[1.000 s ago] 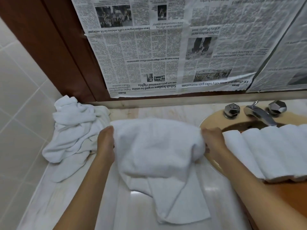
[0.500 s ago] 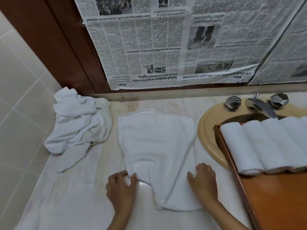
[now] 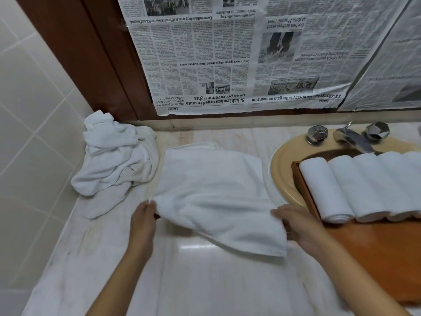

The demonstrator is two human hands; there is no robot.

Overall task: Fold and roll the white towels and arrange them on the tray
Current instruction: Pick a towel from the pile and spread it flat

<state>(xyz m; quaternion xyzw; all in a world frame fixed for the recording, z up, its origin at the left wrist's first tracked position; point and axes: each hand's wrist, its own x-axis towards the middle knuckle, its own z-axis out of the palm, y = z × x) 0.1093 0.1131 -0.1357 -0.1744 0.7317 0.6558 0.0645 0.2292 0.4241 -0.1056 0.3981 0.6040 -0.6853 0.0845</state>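
Two hands show in the head view, each with fingers clamped on the towel (image 3: 216, 190) at mid-counter (image 3: 205, 281): left hand (image 3: 143, 221) at its 8 o'clock corner, right hand (image 3: 296, 226) at 4 o'clock. Rolls (image 3: 364, 185) lie side by side on the tray (image 3: 376, 254) at 3 o'clock; a crumpled pile (image 3: 116, 160) sits at 10 o'clock.

Open countertop (image 3: 205, 283) in front; crumpled towel pile (image 3: 114, 160) far left, wooden tray (image 3: 376, 258) over sink (image 3: 281, 163) at right.
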